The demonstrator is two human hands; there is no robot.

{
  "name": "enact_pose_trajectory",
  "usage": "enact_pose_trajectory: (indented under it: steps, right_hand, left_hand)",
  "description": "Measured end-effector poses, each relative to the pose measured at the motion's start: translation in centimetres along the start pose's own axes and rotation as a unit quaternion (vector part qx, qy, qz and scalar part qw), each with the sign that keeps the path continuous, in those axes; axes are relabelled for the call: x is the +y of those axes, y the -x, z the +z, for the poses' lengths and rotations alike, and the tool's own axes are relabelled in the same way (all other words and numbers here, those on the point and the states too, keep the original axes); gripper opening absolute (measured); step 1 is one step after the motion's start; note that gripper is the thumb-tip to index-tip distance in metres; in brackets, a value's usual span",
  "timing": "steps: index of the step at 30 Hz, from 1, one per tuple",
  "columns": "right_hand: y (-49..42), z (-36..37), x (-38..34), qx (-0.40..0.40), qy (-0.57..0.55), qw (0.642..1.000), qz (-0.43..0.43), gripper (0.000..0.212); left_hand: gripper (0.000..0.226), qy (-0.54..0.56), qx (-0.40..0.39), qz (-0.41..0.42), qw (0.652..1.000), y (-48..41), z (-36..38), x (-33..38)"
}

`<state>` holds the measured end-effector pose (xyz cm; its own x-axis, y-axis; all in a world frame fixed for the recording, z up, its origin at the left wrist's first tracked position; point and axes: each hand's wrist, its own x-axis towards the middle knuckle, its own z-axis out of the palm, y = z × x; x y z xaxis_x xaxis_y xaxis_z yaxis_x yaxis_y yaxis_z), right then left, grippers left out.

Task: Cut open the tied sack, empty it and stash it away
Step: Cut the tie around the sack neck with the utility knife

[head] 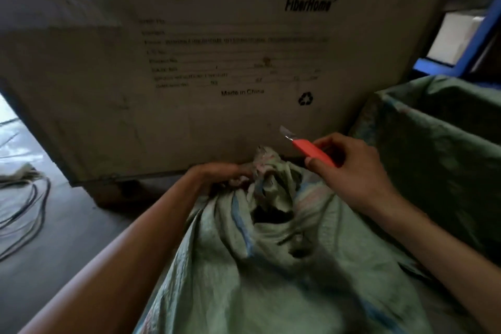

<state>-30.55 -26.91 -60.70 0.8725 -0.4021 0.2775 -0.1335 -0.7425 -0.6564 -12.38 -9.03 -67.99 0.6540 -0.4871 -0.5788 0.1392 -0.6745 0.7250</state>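
By FiberHome carton (217,35) (Made in China): right grip (349,171) holds cutter (311,152); left grip (217,173), sack (271,266).

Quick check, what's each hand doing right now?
Left hand: grips the bunched neck of the green sack.
Right hand: holds the red utility knife, blade out, clear of the sack.

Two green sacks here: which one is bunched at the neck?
The near sack, middle, its gathered neck gripped by the left hand, the utility knife in the right hand poised above. The other green sack, at right, gapes open.
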Motion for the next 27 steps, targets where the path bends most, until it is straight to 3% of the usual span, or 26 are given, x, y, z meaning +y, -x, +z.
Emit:
enact_pose_trajectory:
  steps: [2,4,8,13,17,21,23,27]
  right_hand:
    - [1.3,-2.1,-0.8,0.006,-0.005,1.000,0.015,0.025]
    - [2.2,-4.1,-1.8,-0.003,0.004,1.000,0.020,0.028]
    - [3.5,-8.1,-4.1,0.006,0.009,1.000,0.014,0.035]
    - [5.6,-11.6,-7.7,0.050,-0.051,0.997,-0.012,0.021]
    - [6.8,-12.5,-10.9,0.047,-0.067,0.996,-0.045,0.022]
    - [7.5,-12.0,-13.2,0.041,-0.062,0.995,-0.067,0.021]
    - [7.6,-11.2,-13.6,0.039,-0.075,0.994,-0.063,0.019]
    - [8.3,-8.9,-13.1,0.034,-0.101,0.994,-0.039,0.020]
  left_hand:
    - [0.024,0.000,-0.071,-0.042,0.997,1.8,0.9,1.0]
    - [0.023,-0.065,-0.089,-0.061,0.992,4.3,2.0,2.3]
    - [0.025,-0.137,0.000,0.033,0.990,7.4,2.8,3.4]
    - [0.072,-0.027,0.117,0.132,0.984,10.8,1.3,3.5]
    - [0.081,0.055,0.144,0.204,0.967,13.8,0.7,4.1]
    - [0.091,0.160,0.118,0.247,0.948,15.5,1.0,3.3]
    - [0.090,0.203,0.123,0.259,0.936,15.9,1.0,2.9]
    - [0.064,0.254,0.052,0.271,0.927,17.0,0.2,2.6]
